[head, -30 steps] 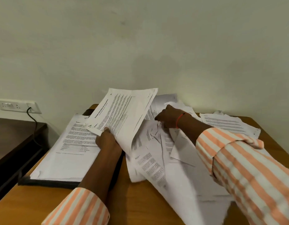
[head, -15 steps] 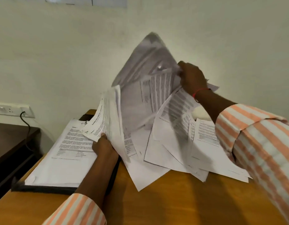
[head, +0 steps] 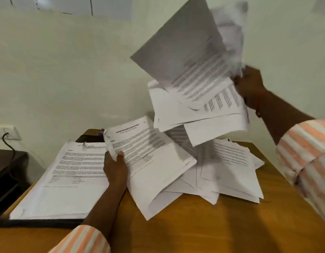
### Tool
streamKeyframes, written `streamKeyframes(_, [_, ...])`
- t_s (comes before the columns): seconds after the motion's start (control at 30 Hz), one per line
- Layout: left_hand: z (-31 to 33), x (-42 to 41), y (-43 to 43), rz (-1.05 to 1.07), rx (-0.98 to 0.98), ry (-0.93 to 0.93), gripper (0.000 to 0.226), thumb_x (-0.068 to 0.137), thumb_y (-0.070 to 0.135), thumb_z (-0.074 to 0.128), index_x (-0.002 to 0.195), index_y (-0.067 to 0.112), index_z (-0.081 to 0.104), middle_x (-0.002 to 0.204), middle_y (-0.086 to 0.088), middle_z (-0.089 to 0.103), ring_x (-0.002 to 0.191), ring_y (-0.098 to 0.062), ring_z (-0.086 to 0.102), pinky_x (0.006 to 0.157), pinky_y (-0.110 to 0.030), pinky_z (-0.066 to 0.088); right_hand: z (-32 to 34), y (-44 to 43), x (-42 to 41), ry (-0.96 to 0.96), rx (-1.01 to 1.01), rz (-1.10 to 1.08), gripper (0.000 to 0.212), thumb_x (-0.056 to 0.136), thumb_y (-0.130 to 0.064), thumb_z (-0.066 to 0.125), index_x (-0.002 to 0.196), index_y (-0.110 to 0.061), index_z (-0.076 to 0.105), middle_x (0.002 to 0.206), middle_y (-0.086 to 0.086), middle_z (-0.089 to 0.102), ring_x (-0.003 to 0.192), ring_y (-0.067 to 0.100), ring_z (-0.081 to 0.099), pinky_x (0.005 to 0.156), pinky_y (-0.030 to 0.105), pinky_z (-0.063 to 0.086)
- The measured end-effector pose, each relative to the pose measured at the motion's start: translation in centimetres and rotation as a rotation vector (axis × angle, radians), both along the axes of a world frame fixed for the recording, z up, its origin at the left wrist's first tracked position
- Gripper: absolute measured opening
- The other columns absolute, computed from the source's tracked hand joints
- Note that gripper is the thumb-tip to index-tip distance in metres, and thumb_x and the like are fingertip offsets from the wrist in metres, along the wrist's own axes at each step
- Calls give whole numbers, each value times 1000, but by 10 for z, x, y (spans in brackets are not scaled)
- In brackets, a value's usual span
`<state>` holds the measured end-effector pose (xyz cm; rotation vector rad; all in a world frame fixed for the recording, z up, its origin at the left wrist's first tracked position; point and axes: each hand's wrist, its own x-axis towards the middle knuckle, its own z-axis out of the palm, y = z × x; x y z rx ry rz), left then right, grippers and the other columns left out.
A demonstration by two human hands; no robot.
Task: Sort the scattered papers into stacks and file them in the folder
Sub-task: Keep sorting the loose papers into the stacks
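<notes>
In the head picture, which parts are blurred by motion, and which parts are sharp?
Head view: the raised sheets and the right hand gripping them are smeared by motion. Head view also: the sheet held by the left hand and the stack on the folder show fairly sharp lines of print.

On my feed the black folder (head: 39, 222) lies open on the wooden table (head: 194, 232), with a thick stack of printed pages (head: 70, 179) on it. Just right of the folder I see the left hand (head: 115, 167) gripping a printed sheaf (head: 154, 161) by its left edge, thumb on top. Farther right of the folder and well above it, the right hand (head: 249, 86) clutches a motion-blurred bunch of sheets (head: 191, 79). Below that bunch, a loose pile of papers (head: 231, 170) lies on the table.
</notes>
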<state>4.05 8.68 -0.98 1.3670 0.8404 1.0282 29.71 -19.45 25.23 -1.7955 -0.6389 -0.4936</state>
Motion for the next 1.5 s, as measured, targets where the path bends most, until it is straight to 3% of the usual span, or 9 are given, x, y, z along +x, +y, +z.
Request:
streamKeyframes(0.17, [-1,5,-10,-126,167,73,25,105,23,54,127,13,56,113,0,63,102,-20,60,90,-36,48,-117,-18,-31,307,-155,156,23,94,1,63,116,-1,68,113,9,72,84,5,66,76,16,52])
streamKeyframes(0.4, [-4,4,-9,-145,150,90,20,102,17,55,121,13,59,104,1,63,98,-18,61,84,-29,46,-235,-15,-61,245,-536,-139,14,92,-19,67,104,-23,60,101,2,68,98,27,64,80,40,48])
streamKeyframes(0.63, [-1,3,-11,-42,263,111,12,101,18,58,113,15,57,99,-2,65,92,-20,63,80,-34,54,-274,18,-152,300,-952,-31,108,64,-99,45,143,-26,38,144,8,46,137,31,41,110,53,32])
streamKeyframes(0.73, [17,-4,-19,112,341,67,19,104,24,55,114,9,56,92,-1,62,79,-18,57,69,-28,42,-277,9,-156,305,-1105,131,124,58,-99,49,155,-29,17,162,12,21,151,29,15,118,57,19])
streamKeyframes(0.9, [45,-12,-8,408,270,-184,17,104,21,51,113,8,55,102,1,60,80,3,55,70,2,33,-252,-29,-136,364,-1136,428,98,75,-61,77,156,-43,25,168,-10,3,154,11,-2,125,42,3])
streamKeyframes(1.03, [48,-12,22,501,253,-392,5,99,13,50,104,12,47,108,-4,59,85,11,55,84,-10,46,-247,-53,-122,409,-927,491,55,79,-25,84,123,-47,60,160,-18,26,142,-5,17,115,17,11])
streamKeyframes(1.23, [51,-20,57,580,70,-592,21,100,11,54,116,23,49,118,5,58,102,7,65,95,-19,51,-252,-62,-111,284,-1072,-262,34,94,-38,62,127,-30,61,131,6,49,128,27,46,104,42,36])
streamKeyframes(1.4, [34,0,36,229,30,-183,51,102,21,57,147,2,44,148,-10,50,131,-17,54,110,-27,44,-262,-29,-139,330,-1149,-260,76,84,-83,43,127,-21,53,127,12,49,123,32,43,100,44,36])
streamKeyframes(1.5, [23,13,-2,-195,198,121,26,102,20,60,125,10,62,111,-6,68,99,-26,64,75,-23,52,-266,-13,-149,242,-1140,-50,68,87,-66,59,137,-22,48,136,9,47,130,33,42,103,42,34])
